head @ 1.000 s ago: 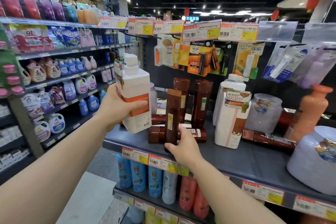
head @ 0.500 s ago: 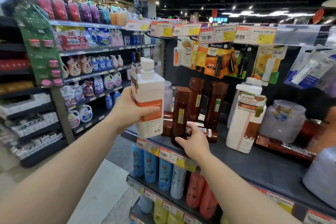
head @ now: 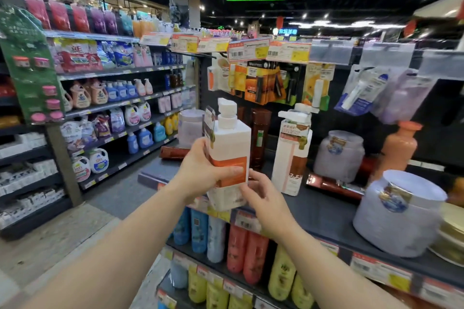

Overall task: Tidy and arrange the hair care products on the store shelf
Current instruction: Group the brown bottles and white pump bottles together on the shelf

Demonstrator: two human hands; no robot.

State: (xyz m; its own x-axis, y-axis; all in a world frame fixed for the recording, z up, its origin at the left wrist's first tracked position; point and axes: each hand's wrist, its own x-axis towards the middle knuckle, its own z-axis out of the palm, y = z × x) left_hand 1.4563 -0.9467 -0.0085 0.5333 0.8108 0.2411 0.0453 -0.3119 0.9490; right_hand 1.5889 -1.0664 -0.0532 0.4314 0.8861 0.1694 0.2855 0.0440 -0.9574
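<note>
The left hand [head: 200, 173] grips the white pump bottle [head: 229, 158] with its fingers curled round the orange band, holding it upright in the air over the front edge of the shelf [head: 326, 213]; the right hand [head: 266, 198] touches the bottle's lower right side, fingers loosely bent against it; beyond stand a tall brown bottle [head: 259, 138] and a second white pump bottle [head: 292, 153]; a brown bottle [head: 173, 152] lies flat at the left.
</note>
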